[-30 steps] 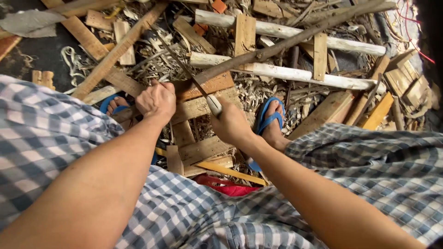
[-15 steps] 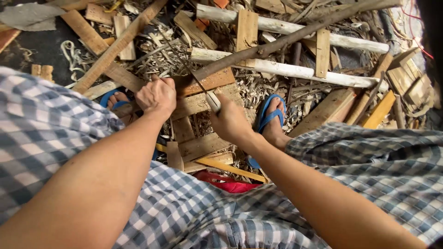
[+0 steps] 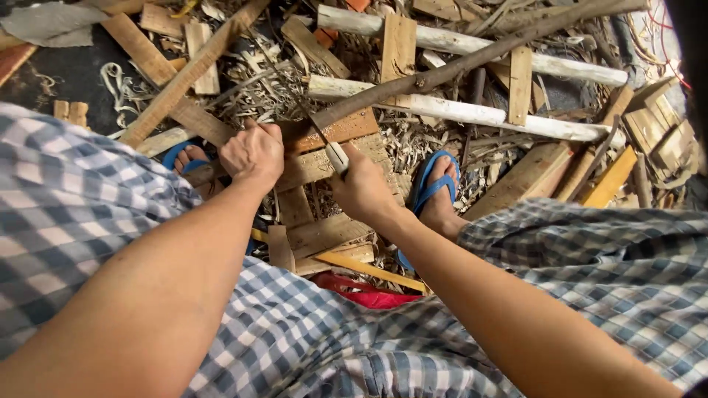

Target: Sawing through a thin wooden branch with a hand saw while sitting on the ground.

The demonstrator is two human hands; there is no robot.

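My left hand (image 3: 254,153) is closed in a fist at the near end of a long dark branch (image 3: 457,65), which runs up and right across the pile. Its grip on the branch is mostly hidden by the knuckles. My right hand (image 3: 363,190) is shut on a knife with a pale handle (image 3: 337,156). The thin dark blade points up and left beside the branch's near end. Both hands sit over a reddish-brown plank (image 3: 346,129) and stacked pale boards (image 3: 313,166). My feet in blue flip-flops (image 3: 435,184) rest on either side.
Wood offcuts, planks and curled shavings (image 3: 258,88) cover the ground. Two pale peeled poles (image 3: 487,114) lie across the back. A yellow strip (image 3: 369,269) and something red (image 3: 365,295) lie by my lap. Small wooden blocks (image 3: 656,133) are stacked at the right.
Both hands stay almost where they were. The view shifts slightly, and the knife hand edges a little to the left.
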